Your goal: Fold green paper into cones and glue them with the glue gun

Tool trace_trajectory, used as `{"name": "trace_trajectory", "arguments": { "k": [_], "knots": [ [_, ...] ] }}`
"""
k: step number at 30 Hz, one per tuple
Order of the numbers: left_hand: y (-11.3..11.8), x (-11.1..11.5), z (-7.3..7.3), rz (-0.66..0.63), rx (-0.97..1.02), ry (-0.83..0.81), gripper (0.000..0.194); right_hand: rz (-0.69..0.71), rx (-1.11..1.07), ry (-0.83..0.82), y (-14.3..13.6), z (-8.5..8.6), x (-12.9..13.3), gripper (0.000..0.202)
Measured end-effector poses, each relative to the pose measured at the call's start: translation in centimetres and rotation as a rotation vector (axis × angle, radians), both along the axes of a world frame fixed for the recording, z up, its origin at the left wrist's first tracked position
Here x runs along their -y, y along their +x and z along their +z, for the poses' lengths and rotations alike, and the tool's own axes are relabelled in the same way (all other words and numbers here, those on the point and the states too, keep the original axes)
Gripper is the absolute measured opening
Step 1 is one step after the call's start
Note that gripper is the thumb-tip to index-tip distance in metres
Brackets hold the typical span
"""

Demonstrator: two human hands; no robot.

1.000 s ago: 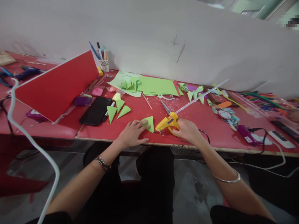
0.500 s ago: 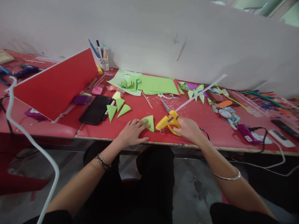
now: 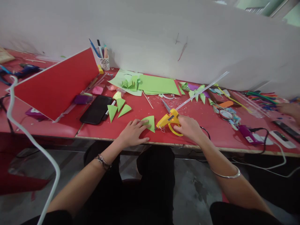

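My left hand (image 3: 133, 133) lies flat on the red table with its fingers spread. Its fingertips press on a light green paper piece (image 3: 150, 122). Wrapped around the handle of a yellow glue gun (image 3: 169, 119) is my right hand (image 3: 191, 127). A long clear glue stick (image 3: 203, 90) sticks out of the gun's back, pointing up and right. The gun's nozzle is low, close beside the paper's right edge; whether it touches is too small to tell. Several cut green paper pieces (image 3: 112, 112) lie up and left of my left hand.
A black phone (image 3: 96, 110) and a leaning red board (image 3: 58, 86) are at left. Green sheets (image 3: 159, 84) and scissors (image 3: 166, 105) lie behind the hands. Paper flowers (image 3: 197, 93), a purple box (image 3: 247, 135) with cables and another person's hand (image 3: 287, 110) are at right.
My right hand and the glue gun have shifted slightly right, away from the green paper. My left hand stays put. Another person's hand has come in at the far right.
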State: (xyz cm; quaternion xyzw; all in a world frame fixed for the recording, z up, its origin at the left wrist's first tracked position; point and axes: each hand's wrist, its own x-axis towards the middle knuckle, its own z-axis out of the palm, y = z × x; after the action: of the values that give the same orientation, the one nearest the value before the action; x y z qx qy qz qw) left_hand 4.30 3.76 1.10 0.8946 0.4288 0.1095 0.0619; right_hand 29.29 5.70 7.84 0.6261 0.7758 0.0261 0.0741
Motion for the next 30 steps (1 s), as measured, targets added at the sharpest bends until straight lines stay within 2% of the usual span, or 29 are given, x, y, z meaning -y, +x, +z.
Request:
{"name": "trace_trajectory", "arguments": {
  "k": [30],
  "knots": [
    [0.2, 0.1, 0.2, 0.010, 0.014, -0.018, 0.054, -0.048, -0.002, 0.097, -0.8, -0.5, -1.8, 0.029]
  ]
}}
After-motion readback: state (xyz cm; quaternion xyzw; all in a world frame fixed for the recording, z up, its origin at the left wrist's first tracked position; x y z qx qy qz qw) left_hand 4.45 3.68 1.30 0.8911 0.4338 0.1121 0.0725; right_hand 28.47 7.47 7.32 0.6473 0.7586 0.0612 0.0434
